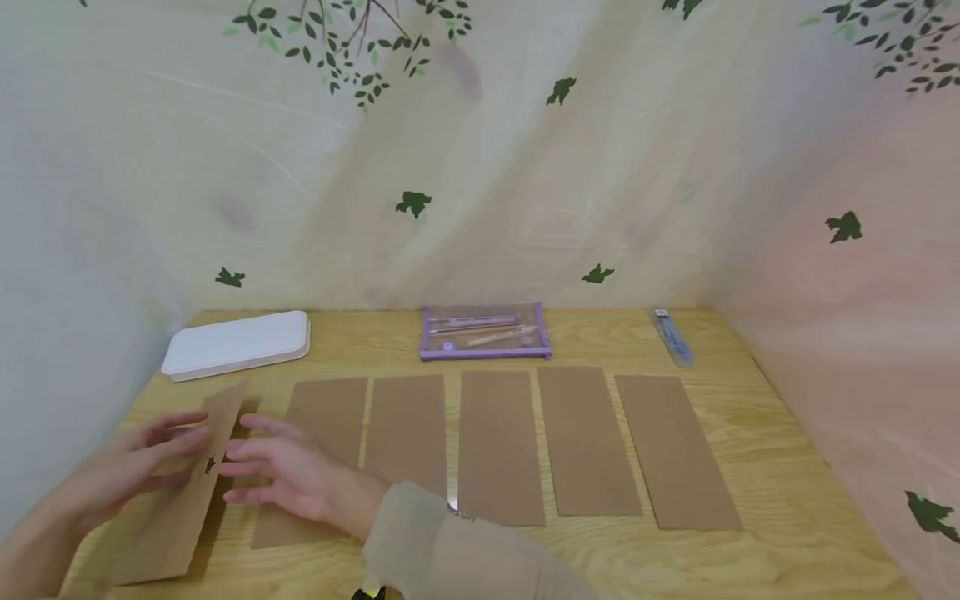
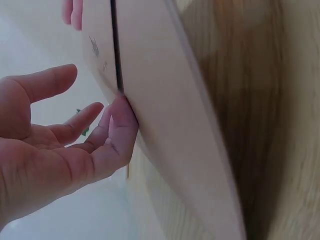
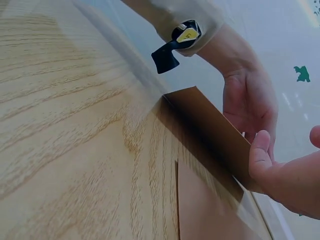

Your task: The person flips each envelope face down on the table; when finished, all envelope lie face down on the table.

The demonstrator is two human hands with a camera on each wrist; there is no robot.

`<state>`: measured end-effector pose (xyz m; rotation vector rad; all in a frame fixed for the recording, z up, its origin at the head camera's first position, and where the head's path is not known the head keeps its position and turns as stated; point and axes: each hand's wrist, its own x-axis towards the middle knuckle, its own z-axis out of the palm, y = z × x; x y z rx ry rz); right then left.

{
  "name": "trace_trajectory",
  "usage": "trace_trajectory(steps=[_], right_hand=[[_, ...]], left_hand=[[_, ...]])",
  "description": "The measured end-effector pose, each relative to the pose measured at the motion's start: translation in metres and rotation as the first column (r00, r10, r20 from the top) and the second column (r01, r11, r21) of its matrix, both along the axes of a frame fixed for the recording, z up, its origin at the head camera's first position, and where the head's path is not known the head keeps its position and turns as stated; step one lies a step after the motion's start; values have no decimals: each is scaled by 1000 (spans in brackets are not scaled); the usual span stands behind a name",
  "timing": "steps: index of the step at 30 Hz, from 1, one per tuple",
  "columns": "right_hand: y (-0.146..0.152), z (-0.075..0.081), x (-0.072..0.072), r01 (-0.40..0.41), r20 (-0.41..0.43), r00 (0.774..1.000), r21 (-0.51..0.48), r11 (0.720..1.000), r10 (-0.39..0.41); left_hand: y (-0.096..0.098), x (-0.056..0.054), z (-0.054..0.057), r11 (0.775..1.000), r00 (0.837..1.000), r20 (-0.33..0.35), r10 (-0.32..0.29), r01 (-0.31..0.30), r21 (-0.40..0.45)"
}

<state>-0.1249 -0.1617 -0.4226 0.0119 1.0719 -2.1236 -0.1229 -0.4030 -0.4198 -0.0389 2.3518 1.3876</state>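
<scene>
A thin brown kraft-paper rectangle (image 1: 171, 521) stands tilted on its long side at the left of the table, between my two hands. A small dark printed mark shows on its face. In the left wrist view a dark slit runs between two layers of the brown paper (image 2: 165, 110). My left hand (image 1: 142, 460) reaches in from the left, fingertips right at the slit's edge and thumb held apart. On the other side my right hand (image 1: 296, 477) has its fingers spread, tips close to the upper edge. The right wrist view shows one of its fingers against the paper (image 3: 205, 125).
Several matching brown rectangles (image 1: 501, 450) lie in a row to the right. Behind them are a white case (image 1: 236, 346), a clear purple-edged pencil pouch (image 1: 486, 332) and a small blue packaged item (image 1: 672, 336). A leaf-and-bird-patterned curtain (image 1: 480, 167) encloses the table (image 1: 810, 517).
</scene>
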Motion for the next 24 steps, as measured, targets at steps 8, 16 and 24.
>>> trace_trajectory(steps=[8, 16, 24], right_hand=[[4, 9, 0, -37, -9, 999, -70, 997, 37], [6, 18, 1, -79, -35, 997, -116, 990, 75], [7, 21, -1, -93, -32, 995, -118, 989, 89]], left_hand=[[6, 4, 5, 998, 1000, -22, -3, 5, 63], [0, 6, 10, 978, 996, -64, -54, 66, 200], [2, 8, 15, 973, 994, -84, -64, 81, 218]])
